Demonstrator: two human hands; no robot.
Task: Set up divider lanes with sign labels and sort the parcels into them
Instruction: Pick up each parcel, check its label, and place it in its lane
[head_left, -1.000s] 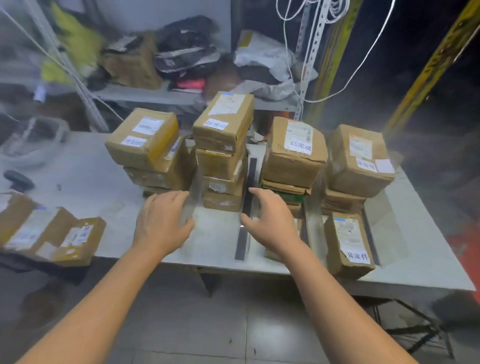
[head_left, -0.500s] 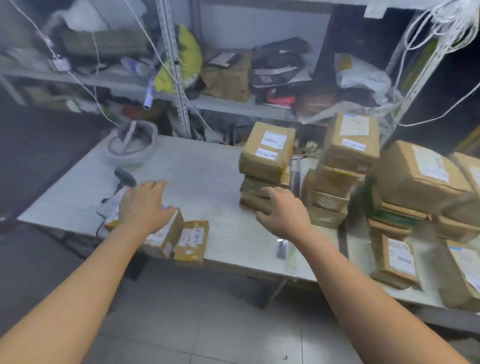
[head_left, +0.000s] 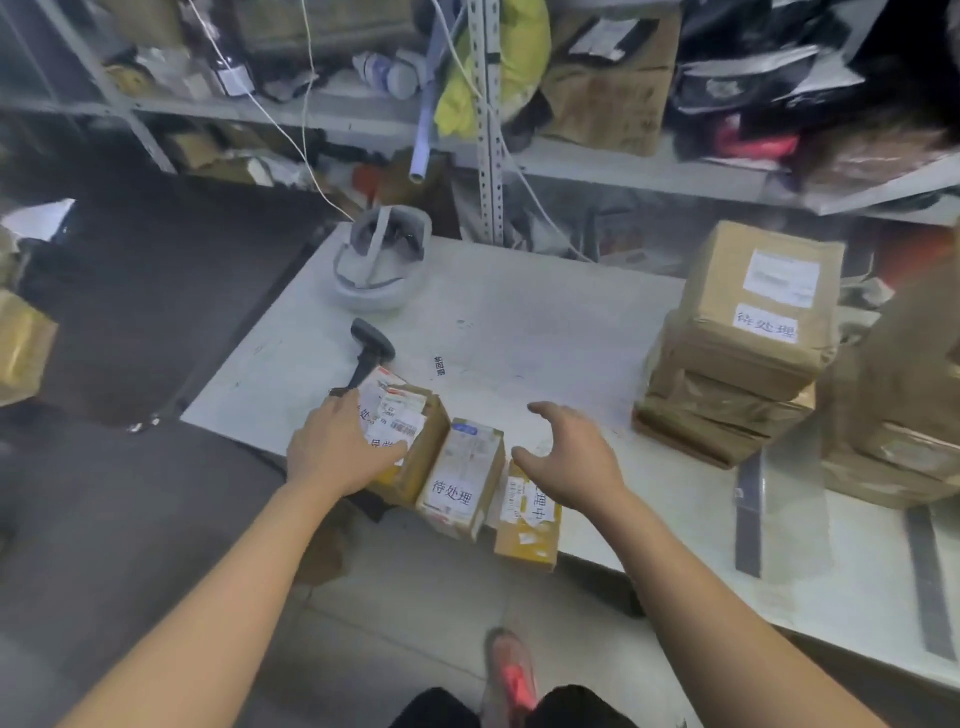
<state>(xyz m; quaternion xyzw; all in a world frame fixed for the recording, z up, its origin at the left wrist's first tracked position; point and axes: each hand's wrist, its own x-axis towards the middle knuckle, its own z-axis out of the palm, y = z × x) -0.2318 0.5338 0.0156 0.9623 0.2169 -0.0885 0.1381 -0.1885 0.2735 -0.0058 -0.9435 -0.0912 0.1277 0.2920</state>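
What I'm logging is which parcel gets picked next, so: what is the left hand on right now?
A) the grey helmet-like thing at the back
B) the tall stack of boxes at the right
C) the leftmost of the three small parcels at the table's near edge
C: the left hand lies with its fingers across the top of the leftmost small parcel, well apart from the tall stack and the grey helmet-like thing.

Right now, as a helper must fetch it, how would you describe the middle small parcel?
On the white table, three small parcels sit in a row at the near edge. Take the middle parcel: unlike its neighbours under the left hand and right hand, it lies uncovered, its white label fully showing.
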